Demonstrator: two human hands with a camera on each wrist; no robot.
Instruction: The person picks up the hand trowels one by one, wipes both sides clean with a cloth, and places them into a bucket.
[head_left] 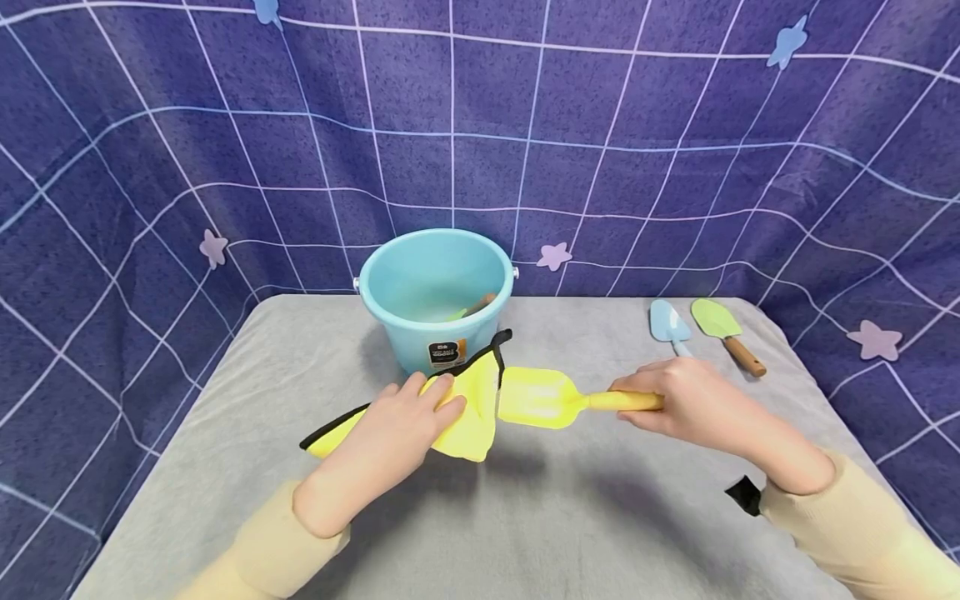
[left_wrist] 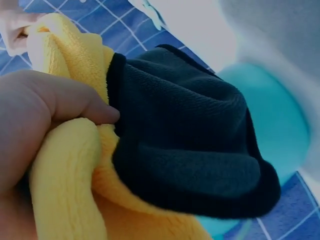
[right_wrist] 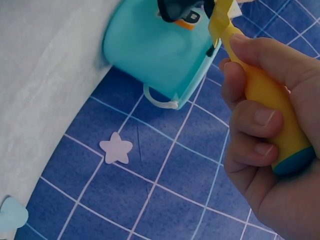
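My left hand holds a yellow cloth with a black edge; in the left wrist view its dark grey side shows, and the thumb presses on a fold. In my right hand is the handle of a yellow shovel, the fingers curled round it, as the right wrist view shows with the yellow handle. The shovel's flat blade points left, its end at the cloth's edge; whether the cloth wraps its tip I cannot tell. Both are above the table, in front of a light blue bucket.
Inside the bucket lies a tool with a brown handle and a bit of green. At the table's back right are a light blue trowel and a green trowel with a wooden handle. A small black item lies by the right sleeve.
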